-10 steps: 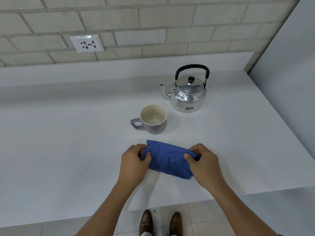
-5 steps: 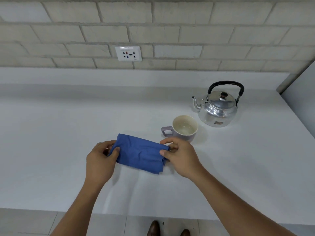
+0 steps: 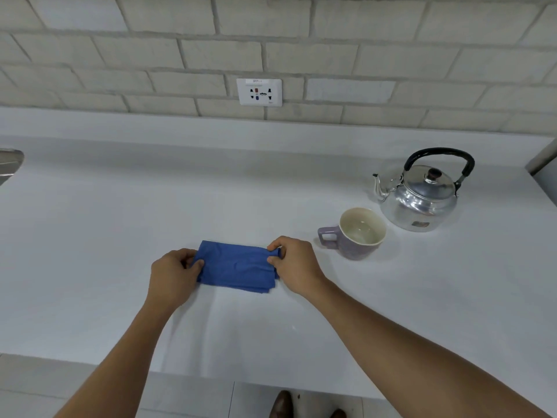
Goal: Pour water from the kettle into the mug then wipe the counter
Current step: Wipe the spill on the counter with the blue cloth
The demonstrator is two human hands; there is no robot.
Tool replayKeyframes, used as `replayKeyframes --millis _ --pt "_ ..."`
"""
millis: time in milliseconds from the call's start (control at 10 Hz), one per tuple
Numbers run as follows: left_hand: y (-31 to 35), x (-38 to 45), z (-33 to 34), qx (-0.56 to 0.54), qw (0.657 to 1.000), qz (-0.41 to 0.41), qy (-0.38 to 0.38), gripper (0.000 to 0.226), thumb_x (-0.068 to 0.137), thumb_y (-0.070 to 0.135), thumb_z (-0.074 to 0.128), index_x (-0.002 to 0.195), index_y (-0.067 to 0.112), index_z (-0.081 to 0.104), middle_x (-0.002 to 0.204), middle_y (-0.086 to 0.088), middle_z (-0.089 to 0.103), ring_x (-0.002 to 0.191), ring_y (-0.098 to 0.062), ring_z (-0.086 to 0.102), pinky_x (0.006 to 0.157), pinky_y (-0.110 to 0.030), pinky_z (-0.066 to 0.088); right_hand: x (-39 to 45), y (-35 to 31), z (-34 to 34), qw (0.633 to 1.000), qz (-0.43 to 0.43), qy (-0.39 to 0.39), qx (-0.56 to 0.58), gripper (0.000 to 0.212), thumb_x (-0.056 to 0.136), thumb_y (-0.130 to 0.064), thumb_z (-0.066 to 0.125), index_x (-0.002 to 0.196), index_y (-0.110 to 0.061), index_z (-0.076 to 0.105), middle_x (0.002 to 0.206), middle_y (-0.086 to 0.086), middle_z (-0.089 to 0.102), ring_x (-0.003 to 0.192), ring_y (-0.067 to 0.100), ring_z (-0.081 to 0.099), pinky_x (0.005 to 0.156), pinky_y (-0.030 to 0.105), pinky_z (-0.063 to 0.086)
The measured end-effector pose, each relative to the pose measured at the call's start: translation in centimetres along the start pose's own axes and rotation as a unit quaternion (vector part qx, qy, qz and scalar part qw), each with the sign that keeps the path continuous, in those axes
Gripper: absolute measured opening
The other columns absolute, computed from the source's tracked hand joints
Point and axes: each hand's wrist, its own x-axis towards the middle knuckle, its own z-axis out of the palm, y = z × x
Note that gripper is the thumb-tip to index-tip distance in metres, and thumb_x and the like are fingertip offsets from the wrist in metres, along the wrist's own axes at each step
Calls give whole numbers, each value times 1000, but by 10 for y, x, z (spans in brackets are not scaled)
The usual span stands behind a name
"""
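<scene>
A folded blue cloth (image 3: 238, 267) lies flat on the white counter (image 3: 120, 236), in the middle. My left hand (image 3: 173, 274) pinches its left end and my right hand (image 3: 294, 263) pinches its right end. To the right of the cloth stands a purple mug (image 3: 358, 235) with a cream inside, its handle pointing left and water in its bottom. Behind the mug, further right, sits a shiny metal kettle (image 3: 422, 197) with a black handle, its spout facing left. Neither hand touches the mug or the kettle.
A brick wall with a white power socket (image 3: 259, 92) rises behind the counter. A metal edge (image 3: 9, 164) shows at the far left. A grey side wall (image 3: 545, 173) bounds the counter on the right. The counter's front edge runs below my forearms, with tiled floor and shoes under it.
Both hands have carried the blue cloth leftward along the counter, away from the mug and kettle. The view has turned left, so mug and kettle now sit at the right.
</scene>
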Motion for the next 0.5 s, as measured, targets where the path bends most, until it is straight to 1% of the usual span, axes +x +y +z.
replayKeyframes --millis 100,200,300,400,500 --pt "-2 2 2 21 1000 11 1 7 92 14 72 94 13 79 72 5 71 66 -5 62 59 -16 42 2 1 5 998 -25 6 -62 14 93 -10 68 106 -13 72 93 -2 55 75 11 53 61 7 38" --pt "-1 2 1 49 998 27 6 7 91 14 74 95 10 78 69 6 66 63 -3 57 57 -15 38 2 1 8 996 -40 13 -83 13 96 -9 64 106 -9 70 102 0 48 81 15 55 66 9 41" --pt "2 0 2 52 998 40 11 22 91 12 74 112 8 74 84 -1 65 64 -8 56 62 -19 39 1 -1 6 994 -43 15 -102 14 96 -10 64 108 -7 70 110 4 47 85 19 59 78 22 53" --pt "5 -2 1 41 996 74 18 41 91 11 75 131 8 65 113 -8 62 75 -13 60 74 -26 46 -3 -1 2 993 -49 26 -102 16 97 -19 65 110 -12 70 105 0 49 84 18 59 80 25 51" --pt "16 -7 1 27 989 141 31 39 92 12 73 130 13 66 119 -5 62 97 -21 62 81 -28 49 -13 2 -7 995 -59 37 -69 11 95 -15 63 98 -15 73 96 -2 56 79 16 61 75 24 50"
